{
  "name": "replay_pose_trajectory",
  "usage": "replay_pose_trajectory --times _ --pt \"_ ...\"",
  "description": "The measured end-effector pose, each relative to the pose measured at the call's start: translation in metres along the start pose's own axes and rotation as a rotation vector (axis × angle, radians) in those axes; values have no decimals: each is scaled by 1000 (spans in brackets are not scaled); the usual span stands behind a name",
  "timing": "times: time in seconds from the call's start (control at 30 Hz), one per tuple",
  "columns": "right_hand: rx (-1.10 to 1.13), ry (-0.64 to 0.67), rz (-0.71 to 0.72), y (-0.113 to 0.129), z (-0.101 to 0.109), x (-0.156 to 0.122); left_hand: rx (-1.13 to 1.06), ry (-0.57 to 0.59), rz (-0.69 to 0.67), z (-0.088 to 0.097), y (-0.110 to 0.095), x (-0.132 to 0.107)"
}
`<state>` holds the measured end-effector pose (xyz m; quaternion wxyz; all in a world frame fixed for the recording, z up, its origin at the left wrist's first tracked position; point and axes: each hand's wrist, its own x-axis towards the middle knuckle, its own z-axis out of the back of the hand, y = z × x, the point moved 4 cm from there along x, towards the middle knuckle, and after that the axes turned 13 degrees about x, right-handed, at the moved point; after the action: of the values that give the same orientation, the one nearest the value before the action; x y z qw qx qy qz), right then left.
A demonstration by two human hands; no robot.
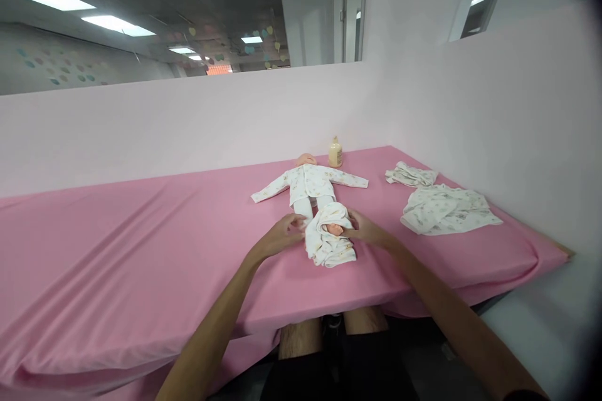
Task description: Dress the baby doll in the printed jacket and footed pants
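Observation:
A baby doll (306, 159) lies on its back, head toward the wall and arms spread. It wears a white printed long-sleeved top (310, 182) and white leg coverings. A bunched white printed baby garment (329, 254) is gathered around one lower leg, and the doll's bare foot (335, 229) pokes through it. My right hand (367, 229) pinches the garment's edge beside that foot. On the other side, my left hand (283, 235) is at the doll's other leg, fingers curved and apart, holding nothing I can see.
Pink cloth (141, 250) covers the table. Behind the doll stands a pump bottle (335, 153) of pale yellow liquid. To the right lie a folded printed garment (410, 174) and a larger spread one (446, 210). White walls (188, 125) border the back and right side.

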<state>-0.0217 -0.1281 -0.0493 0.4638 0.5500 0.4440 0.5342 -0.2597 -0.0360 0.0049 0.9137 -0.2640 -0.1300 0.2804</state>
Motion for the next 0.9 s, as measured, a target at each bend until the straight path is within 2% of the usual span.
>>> replay_pose_trajectory --times 0.1,0.2,0.3,0.43,0.5,0.57,0.63,0.67,0.7,0.77,0.83,0.9 --pt "71 -80 -4 1 4 -2 -66 58 13 -5 1 -12" --pt "88 -119 -4 0 2 -3 -77 60 0 -14 -7 -18" --pt "86 -98 5 1 -3 -3 -66 -5 -11 -24 -15 -25" --pt "60 -139 12 -2 -4 1 -11 -105 -61 -36 -23 -29" --pt "-28 -257 32 -5 -2 -3 42 -112 -65 -39 -24 -26" --pt "-207 -486 86 -5 0 -17 78 -117 -56 -37 -21 -23" --pt "-404 -695 172 2 -8 -40 76 -94 -58 -34 -16 -22" --pt "-465 -725 217 6 -17 -51 58 -70 -69 -33 -13 -22" --pt "-487 -693 256 11 -29 -60 30 -39 -82 -33 -10 -23" --pt "-454 -516 313 23 -57 -69 -26 5 -97 -33 -5 -27" --pt "-402 -378 285 32 -81 -69 -38 -1 -99 -32 -5 -28" --pt "-391 -335 234 37 -96 -65 -5 -9 -116 -29 -11 -27"
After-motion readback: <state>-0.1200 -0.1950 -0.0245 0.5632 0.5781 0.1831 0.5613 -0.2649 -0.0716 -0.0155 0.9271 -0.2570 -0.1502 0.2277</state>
